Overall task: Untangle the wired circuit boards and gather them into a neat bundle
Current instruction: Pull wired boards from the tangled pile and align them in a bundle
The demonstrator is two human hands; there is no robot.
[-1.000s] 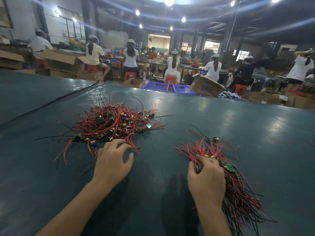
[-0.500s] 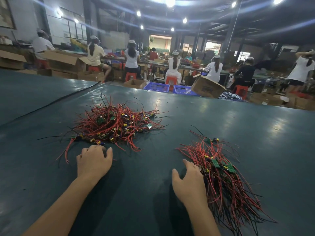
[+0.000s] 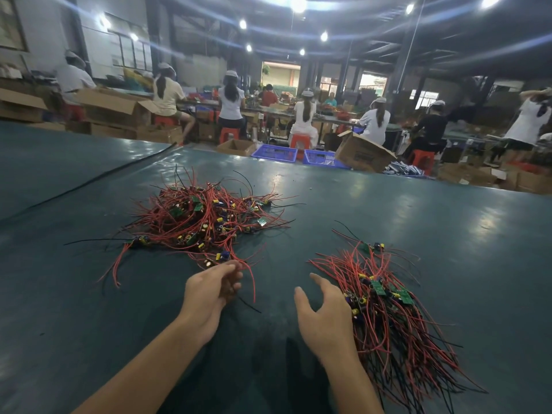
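A tangled pile of wired circuit boards (image 3: 203,222), red and black wires with small green boards, lies on the dark green table (image 3: 418,228) at centre left. A straighter bundle of the same boards (image 3: 388,312) lies at the right, its wires fanning toward me. My left hand (image 3: 209,294) is at the pile's near edge, fingers curled on a red wire that arcs out beside it. My right hand (image 3: 322,321) is open with fingers spread, resting against the bundle's left edge.
A black seam (image 3: 89,183) runs across the table at the far left. Beyond the far edge are cardboard boxes (image 3: 361,155), blue crates (image 3: 276,152), red stools and several seated people working with their backs to me.
My left hand has moved right and forward from a fist on the table to the pile's near wires. My right hand has come off the bundle and opened beside it.
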